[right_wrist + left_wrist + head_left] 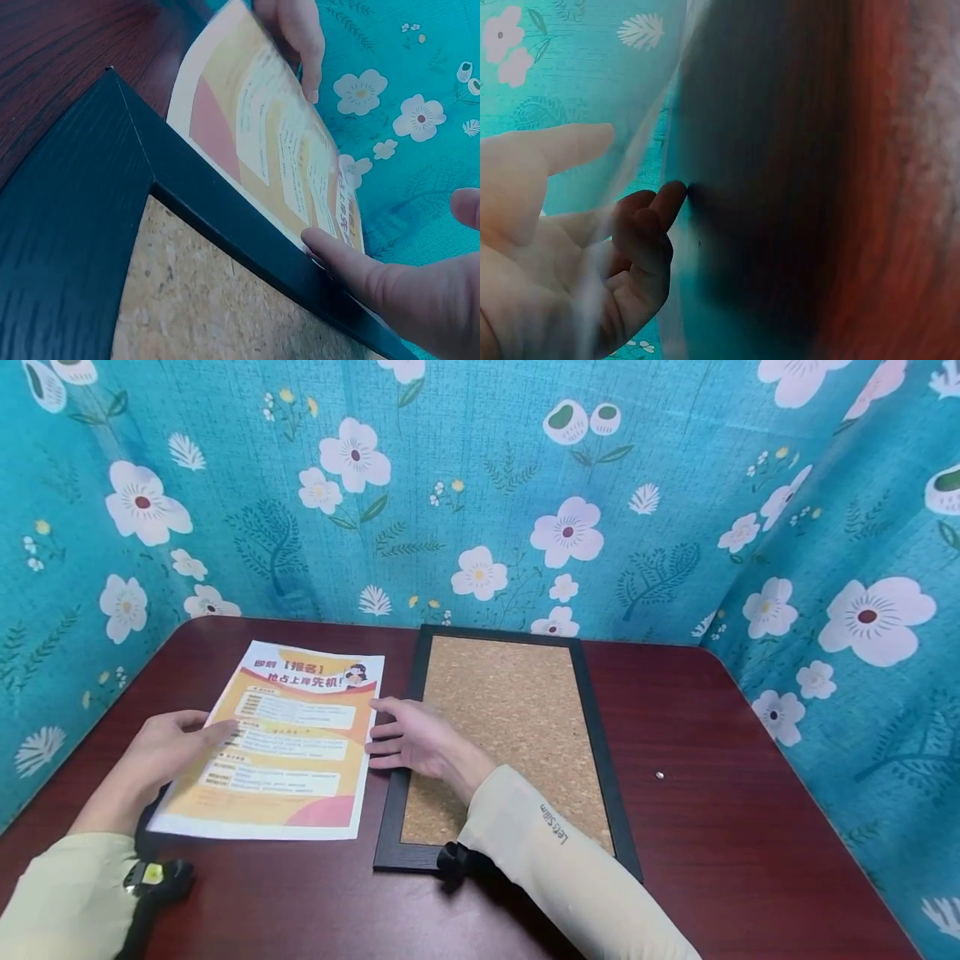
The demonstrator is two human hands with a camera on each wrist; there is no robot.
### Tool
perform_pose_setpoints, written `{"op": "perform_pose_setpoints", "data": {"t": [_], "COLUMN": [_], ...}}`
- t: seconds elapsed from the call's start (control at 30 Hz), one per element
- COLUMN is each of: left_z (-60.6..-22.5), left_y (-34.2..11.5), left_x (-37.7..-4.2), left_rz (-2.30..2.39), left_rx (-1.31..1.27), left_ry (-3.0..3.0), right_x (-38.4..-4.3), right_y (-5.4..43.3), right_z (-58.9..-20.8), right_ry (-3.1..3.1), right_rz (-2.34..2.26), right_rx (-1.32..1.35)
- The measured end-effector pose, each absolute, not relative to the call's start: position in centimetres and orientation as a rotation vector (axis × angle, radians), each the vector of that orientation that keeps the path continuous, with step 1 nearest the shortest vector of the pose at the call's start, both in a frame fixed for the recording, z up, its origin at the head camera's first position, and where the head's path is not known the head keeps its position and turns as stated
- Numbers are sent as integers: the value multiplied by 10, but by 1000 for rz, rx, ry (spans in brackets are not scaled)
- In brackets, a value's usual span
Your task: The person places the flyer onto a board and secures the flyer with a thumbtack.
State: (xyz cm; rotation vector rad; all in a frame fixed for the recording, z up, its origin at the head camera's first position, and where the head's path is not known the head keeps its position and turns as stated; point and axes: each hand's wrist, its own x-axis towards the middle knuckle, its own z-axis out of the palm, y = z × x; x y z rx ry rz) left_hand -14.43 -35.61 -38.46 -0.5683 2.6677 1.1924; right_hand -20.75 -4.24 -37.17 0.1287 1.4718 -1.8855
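Observation:
A printed paper poster (300, 747), yellow and orange with white text boxes, lies on the left side in the head view, its left side slightly raised. My left hand (168, 745) pinches its left edge, the thumb over the print and the other fingers mostly hidden beneath. Along the right edge, my right hand (420, 739) is spread with straight fingers touching or very near the paper. Beneath that hand and forearm lies a cork board (510, 718) in a black frame (217, 191). In the right wrist view, the poster (225, 127) stands tilted behind the frame.
The dark red-brown table (720, 793) carries everything. Right of the board sits a tiny shiny object (659, 775), perhaps a pin. A blue floral curtain (480, 485) hangs behind the table and along both sides.

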Motion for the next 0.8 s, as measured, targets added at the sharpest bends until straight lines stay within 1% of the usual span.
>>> {"op": "perform_pose_setpoints", "data": {"t": [0.43,0.8], "left_z": [-387,-386], "left_y": [-369,-382], "left_x": [-142,-137], "left_rz": [1140,1371], "left_rx": [-501,-443], "left_ry": [2735,2595], "right_x": [-208,-209], "right_y": [-45,-52], "right_z": [-373,-376], "right_ry": [1497,1541], "right_rz": [-1912,-1893], "right_rx": [146,144]}}
